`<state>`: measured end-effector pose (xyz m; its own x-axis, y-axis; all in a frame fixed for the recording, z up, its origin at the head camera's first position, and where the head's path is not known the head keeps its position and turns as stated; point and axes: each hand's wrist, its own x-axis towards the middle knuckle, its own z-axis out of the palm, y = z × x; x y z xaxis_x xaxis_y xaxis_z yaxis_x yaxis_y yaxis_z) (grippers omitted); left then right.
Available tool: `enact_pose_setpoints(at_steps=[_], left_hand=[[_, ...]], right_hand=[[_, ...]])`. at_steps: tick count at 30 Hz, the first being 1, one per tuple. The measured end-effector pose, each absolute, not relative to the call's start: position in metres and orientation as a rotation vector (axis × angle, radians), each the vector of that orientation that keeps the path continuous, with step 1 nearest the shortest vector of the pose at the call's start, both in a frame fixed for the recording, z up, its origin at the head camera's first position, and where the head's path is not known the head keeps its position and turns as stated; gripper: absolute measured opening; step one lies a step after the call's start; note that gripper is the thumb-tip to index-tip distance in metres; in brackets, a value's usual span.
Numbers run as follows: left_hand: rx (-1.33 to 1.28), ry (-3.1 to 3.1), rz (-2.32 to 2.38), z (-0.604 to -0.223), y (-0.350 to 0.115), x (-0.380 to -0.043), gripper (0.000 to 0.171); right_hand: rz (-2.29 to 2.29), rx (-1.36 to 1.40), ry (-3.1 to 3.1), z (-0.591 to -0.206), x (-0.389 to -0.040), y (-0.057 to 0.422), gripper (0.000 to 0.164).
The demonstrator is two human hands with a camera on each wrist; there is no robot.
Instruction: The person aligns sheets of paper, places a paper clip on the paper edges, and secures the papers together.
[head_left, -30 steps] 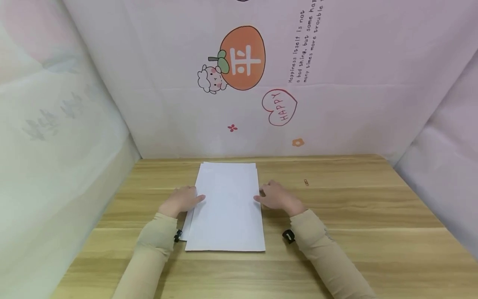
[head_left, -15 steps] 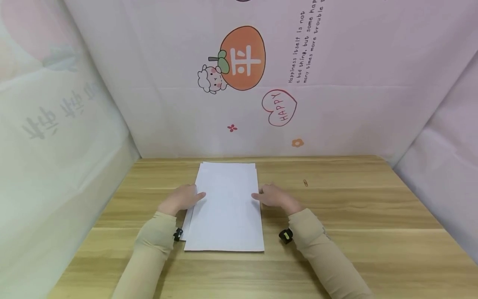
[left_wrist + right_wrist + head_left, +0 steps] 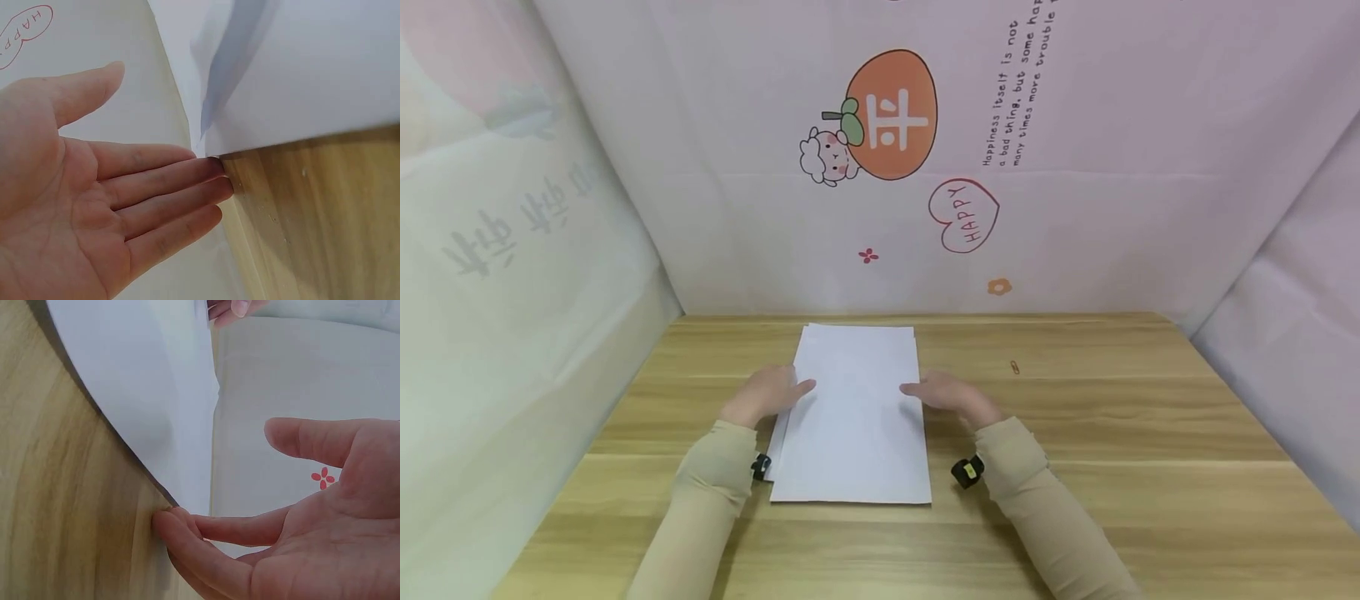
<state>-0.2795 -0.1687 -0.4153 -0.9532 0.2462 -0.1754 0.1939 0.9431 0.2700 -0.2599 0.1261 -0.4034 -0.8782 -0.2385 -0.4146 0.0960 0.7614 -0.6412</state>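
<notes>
White sheets of paper point(image 3: 853, 425) lie in a stack on the wooden table, and a lower sheet point(image 3: 778, 454) sticks out along the left side. My left hand point(image 3: 765, 393) is at the stack's left edge; in the left wrist view its straight fingers point(image 3: 162, 178) touch the paper's edge, the thumb raised apart. At the right edge is my right hand point(image 3: 946, 393). The right wrist view shows its slightly bent fingertips point(image 3: 172, 525) against the paper's edge, with the thumb lifted away from the sheets. Neither hand pinches the paper.
A small reddish paper clip point(image 3: 1014, 367) lies on the table point(image 3: 1112, 500) to the right of the stack. Behind the table hangs a white printed cloth point(image 3: 1075, 242), with more white cloth at both sides. Each wrist carries a small black device point(image 3: 967, 472).
Both hands have slid slightly away from me along the paper's edges. The right thumb has shifted a little left over the stack. The sheets stay nearly where they were.
</notes>
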Motion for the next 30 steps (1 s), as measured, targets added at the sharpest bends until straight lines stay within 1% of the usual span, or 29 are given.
enact_pose_setpoints(at_steps=[1, 3, 4, 6, 8, 10, 15, 20, 24, 25, 30], left_hand=[[0.326, 2.892, 0.367, -0.415, -0.168, -0.28, 0.058], [0.308, 2.893, 0.376, -0.416, -0.168, -0.279, 0.061], [0.3, 2.895, 0.384, -0.416, -0.167, -0.279, 0.062], [0.291, 2.898, 0.395, -0.416, -0.167, -0.278, 0.064], [0.282, 2.901, 0.405, -0.416, -0.166, -0.277, 0.066], [0.275, 2.9, 0.416, -0.416, -0.165, -0.277, 0.067], [0.269, 2.9, 0.433, -0.416, -0.161, -0.277, 0.068], [0.261, 2.888, 0.46, -0.418, -0.158, -0.278, 0.069], [0.28, 2.867, 0.486, -0.42, -0.156, -0.279, 0.07], [0.286, 2.861, 0.492, -0.421, -0.156, -0.28, 0.071], [0.286, 2.836, 0.538, -0.42, -0.153, -0.284, 0.073]], right_hand=[[-0.95, -0.096, 2.472, -0.403, -0.26, 0.126, 0.061], [-0.955, -0.11, 2.469, -0.404, -0.261, 0.127, 0.049], [-0.965, -0.117, 2.465, -0.404, -0.262, 0.127, 0.046], [-0.99, -0.136, 2.457, -0.404, -0.262, 0.127, 0.047], [-1.012, -0.152, 2.436, -0.404, -0.262, 0.128, 0.053], [-1.044, -0.157, 2.417, -0.404, -0.262, 0.129, 0.054], [-1.105, -0.161, 2.376, -0.403, -0.262, 0.132, 0.051], [-1.07, -0.13, 2.384, -0.401, -0.262, 0.131, 0.051], [-1.048, -0.104, 2.388, -0.401, -0.261, 0.13, 0.047], [-1.065, -0.095, 2.379, -0.401, -0.261, 0.13, 0.045], [-1.217, -0.067, 2.303, -0.402, -0.263, 0.131, 0.046]])
